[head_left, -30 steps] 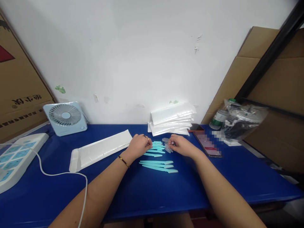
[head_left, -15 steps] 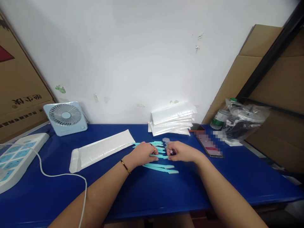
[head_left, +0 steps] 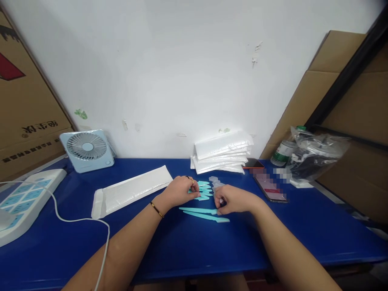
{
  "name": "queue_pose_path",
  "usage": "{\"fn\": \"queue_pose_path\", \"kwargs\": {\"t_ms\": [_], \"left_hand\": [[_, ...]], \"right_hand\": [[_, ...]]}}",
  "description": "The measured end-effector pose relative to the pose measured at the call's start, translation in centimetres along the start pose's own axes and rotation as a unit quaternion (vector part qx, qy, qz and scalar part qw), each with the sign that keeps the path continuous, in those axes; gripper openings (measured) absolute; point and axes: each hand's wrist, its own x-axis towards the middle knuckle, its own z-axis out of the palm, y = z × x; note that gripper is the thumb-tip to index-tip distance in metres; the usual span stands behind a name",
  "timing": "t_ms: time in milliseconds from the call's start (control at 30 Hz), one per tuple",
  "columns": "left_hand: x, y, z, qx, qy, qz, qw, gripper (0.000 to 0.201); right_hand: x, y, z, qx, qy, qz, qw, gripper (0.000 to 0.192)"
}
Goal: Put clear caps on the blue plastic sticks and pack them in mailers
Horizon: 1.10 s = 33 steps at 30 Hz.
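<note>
Several teal plastic razors lie in a small pile in the middle of the blue table. My left hand rests at the pile's left side, its fingertips pinched on one teal razor. Two more teal razors lie side by side just in front of the pile. My right hand is curled next to their right ends, its fingers closed on a small clear piece that is mostly hidden. A few clear caps lie behind that hand.
A white padded envelope lies left of my hands. A stack of the same envelopes stands against the wall. A phone, bottle and plastic bag sit at the right; a small fan, power strip and white cable at the left.
My right hand drew back from the clear caps toward me, closing beside the two front razors. My left hand came toward me, then returned to the pile. One fewer razor lies in front.
</note>
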Motion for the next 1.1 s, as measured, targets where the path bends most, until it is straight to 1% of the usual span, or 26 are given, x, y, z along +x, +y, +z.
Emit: {"fn": "queue_pose_path", "kwargs": {"t_ms": [67,133,200,267,367,433,467,500,533,567,633,700,733,800,867,967,1033,1100], "left_hand": [[-0.2,0.6,0.1,-0.014,-0.028,0.037,0.999,0.026],[-0.3,0.8,0.4,-0.007,-0.047,0.063,0.997,0.025],[-0.1,0.6,0.7,0.022,-0.042,0.071,0.996,0.020],[0.2,-0.1,0.8,0.055,-0.018,0.053,0.997,0.018],[0.5,-0.9,0.5,0.077,0.011,0.004,0.997,0.017],[0.4,-0.9,0.1,0.071,0.028,-0.011,0.997,0.017],[0.2,-0.6,-0.1,0.061,0.032,-0.005,0.998,0.020],[0.0,-0.3,-0.2,0.047,0.028,0.008,0.998,0.025],[-0.2,0.2,-0.1,0.031,0.011,0.026,0.999,0.029],[-0.4,0.7,0.0,0.019,-0.016,0.045,0.999,0.031],[-0.8,1.6,0.4,0.010,-0.074,0.067,0.995,0.029],[-1.0,2.2,0.9,0.017,-0.109,0.060,0.992,0.023],[-1.1,2.4,1.2,0.023,-0.114,0.053,0.992,0.019],[-1.0,2.6,1.4,0.032,-0.108,0.042,0.993,0.016],[-0.8,2.4,1.3,0.040,-0.080,0.030,0.995,0.014],[-0.6,1.8,0.5,0.041,-0.036,-0.005,0.998,0.013],[-0.5,1.2,-0.1,0.039,-0.015,-0.034,0.999,0.013],[-0.6,0.3,-0.6,0.015,0.009,-0.066,0.998,0.014]], "right_hand": [[0.3,-0.3,0.3,-0.020,0.020,0.005,1.000,0.004],[0.5,-0.3,0.4,-0.024,0.048,0.000,0.999,0.004],[0.6,0.0,0.2,-0.025,0.074,-0.004,0.997,0.004],[0.6,0.5,-0.1,-0.028,0.108,0.009,0.994,0.005],[0.7,1.5,-0.4,-0.031,0.185,0.059,0.981,0.006],[0.6,2.0,-0.6,-0.031,0.220,0.085,0.971,0.010],[0.5,2.1,-0.7,-0.027,0.224,0.089,0.970,0.012],[0.3,2.0,-0.7,-0.015,0.216,0.088,0.972,0.014],[0.1,1.8,-0.8,0.005,0.193,0.083,0.978,0.015],[-0.1,1.5,-0.8,0.027,0.153,0.075,0.985,0.017],[-0.5,0.8,-0.8,0.056,0.042,0.058,0.996,0.022],[-0.7,0.1,-0.5,0.047,-0.053,0.053,0.996,0.024],[-0.7,-0.1,-0.4,0.034,-0.078,0.054,0.995,0.023],[-0.5,-0.4,-0.1,0.010,-0.083,0.055,0.995,0.018],[-0.3,-0.4,0.0,-0.004,-0.047,0.049,0.998,0.013],[-0.2,0.1,-0.4,-0.001,0.034,0.051,0.998,0.011],[-0.3,0.8,-0.7,0.010,0.092,0.068,0.993,0.011],[-0.3,1.6,-1.0,0.050,0.147,0.098,0.983,0.013]]}}
